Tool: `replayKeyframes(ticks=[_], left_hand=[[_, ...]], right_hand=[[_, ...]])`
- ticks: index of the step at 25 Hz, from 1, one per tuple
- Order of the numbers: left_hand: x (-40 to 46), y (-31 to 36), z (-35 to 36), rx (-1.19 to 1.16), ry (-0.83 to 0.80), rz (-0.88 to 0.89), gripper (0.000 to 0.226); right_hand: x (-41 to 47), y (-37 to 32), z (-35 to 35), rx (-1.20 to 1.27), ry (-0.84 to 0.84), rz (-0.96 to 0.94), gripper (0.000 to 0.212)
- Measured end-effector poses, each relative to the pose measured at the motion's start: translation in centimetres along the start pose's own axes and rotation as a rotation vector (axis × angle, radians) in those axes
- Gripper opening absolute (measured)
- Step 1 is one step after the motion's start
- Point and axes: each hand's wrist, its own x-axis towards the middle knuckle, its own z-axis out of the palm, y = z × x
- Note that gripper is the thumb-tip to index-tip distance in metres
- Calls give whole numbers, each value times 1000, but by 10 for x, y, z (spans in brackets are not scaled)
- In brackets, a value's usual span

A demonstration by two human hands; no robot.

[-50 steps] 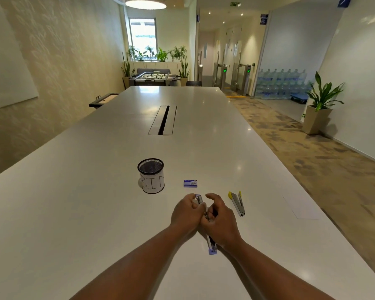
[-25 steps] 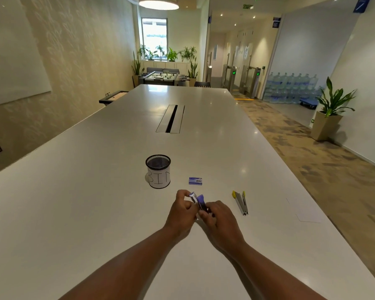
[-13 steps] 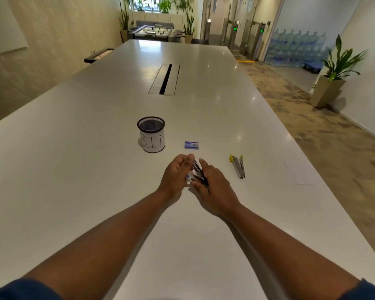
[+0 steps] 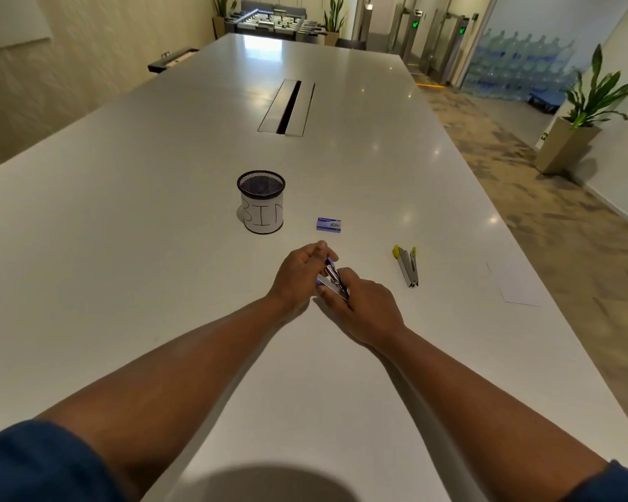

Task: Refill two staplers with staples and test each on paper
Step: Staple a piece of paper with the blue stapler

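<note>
A mesh cup [image 4: 261,201] wrapped in white paper lettered "BIN" stands upright on the long white table [image 4: 124,248], and everything else is placed from it. To the right of the cup and slightly nearer the person lies a small blue staple box [image 4: 329,224], flat on the tabletop and apart from the cup.

Nearer the person than the cup, and a little to its right, the two hands meet over the table. The left hand [image 4: 298,275] has its fingers curled around the far end of a blue stapler [image 4: 332,279], gripping it from the left. The right hand [image 4: 363,302] closes on the near end of the same stapler from the right, its fingers wrapped along the metal body. The stapler sits between the two palms, angled away from the person, with a silver metal strip showing on top; whether it rests on the table or is lifted off it cannot be told.

Further right of the cup, beyond the hands, a yellow stapler [image 4: 406,266] lies on the table swung open, touched by neither hand. Furthest right from the cup, near the table's edge, lies a white sheet of paper [image 4: 515,284], flat and apart from the yellow stapler.
</note>
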Motion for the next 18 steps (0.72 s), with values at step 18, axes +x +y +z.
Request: replayKeyframes(ticks=[18], left_hand=[[-3, 0, 12, 544, 127, 174, 48]], right_hand=[[-3, -6, -5, 14, -8, 37, 55]])
